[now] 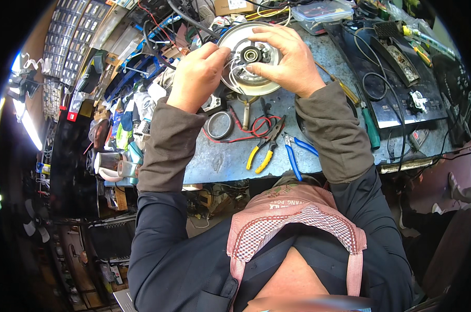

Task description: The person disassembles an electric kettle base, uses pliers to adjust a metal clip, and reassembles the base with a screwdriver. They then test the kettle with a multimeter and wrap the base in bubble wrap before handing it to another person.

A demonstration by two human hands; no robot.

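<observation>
A round metal wheel hub (230, 39) with a ring bearing (251, 54) at its middle sits at the far side of the bench, its inner parts facing up. My left hand (199, 73) is closed in a pinch at the hub's left edge; what its fingertips hold is hidden. Pale wire (233, 78) loops over the hub close to those fingertips. Over the hub's right side my right hand (293, 60) spreads its fingers, the thumb beside the bearing and the index finger above it. Whether they press on the hub I cannot tell.
Nearer me lie yellow-handled pliers (264, 151), blue-handled cutters (294, 156), a tape roll (220, 125) and red-black test leads (256, 127). A green-handled screwdriver (371, 127) lies beside my right sleeve, near a dark panel (397, 99). Clutter and a pink-white jug (108, 165) crowd the left.
</observation>
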